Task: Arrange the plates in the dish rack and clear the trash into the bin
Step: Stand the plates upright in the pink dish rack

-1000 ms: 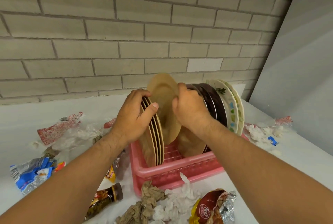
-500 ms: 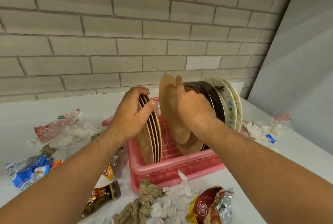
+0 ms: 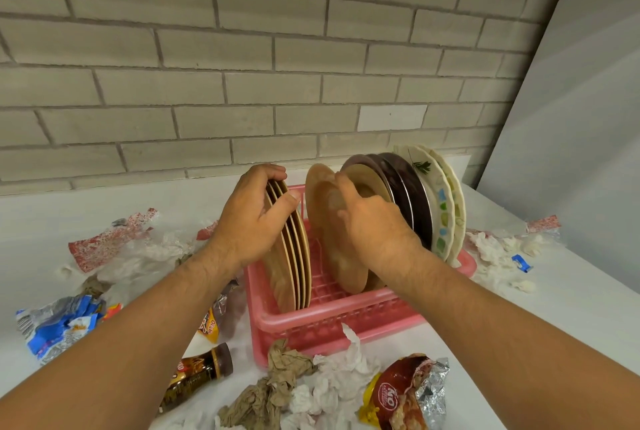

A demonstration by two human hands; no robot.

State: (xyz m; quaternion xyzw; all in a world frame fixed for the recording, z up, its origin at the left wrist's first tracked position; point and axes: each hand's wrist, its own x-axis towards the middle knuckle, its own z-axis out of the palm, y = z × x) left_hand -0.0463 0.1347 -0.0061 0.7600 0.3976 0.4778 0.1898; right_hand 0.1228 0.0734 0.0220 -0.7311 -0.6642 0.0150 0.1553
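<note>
A pink dish rack [image 3: 332,320] stands on the white counter [image 3: 519,325]. My left hand [image 3: 254,218] grips a stack of tan plates [image 3: 294,256] upright at the rack's left end. My right hand [image 3: 369,225] holds a single tan plate [image 3: 325,222] on edge in the middle of the rack, leaning toward another tan plate behind it. Dark brown plates [image 3: 408,194] and white patterned plates [image 3: 446,208] stand at the right end. Crumpled tissues [image 3: 339,384], brown paper [image 3: 273,391] and a foil snack wrapper [image 3: 405,391] lie in front. No bin is in view.
A small brown bottle [image 3: 197,377] lies at the front left. Blue wrappers [image 3: 59,325], a red-patterned wrapper [image 3: 110,239] and clear plastic litter the left side. White tissues [image 3: 498,256] lie right of the rack. A grey brick wall rises behind the counter.
My right hand has carried the single tan plate rightward and lowered it into the rack, against the plates at the right. My left hand still holds the tan stack.
</note>
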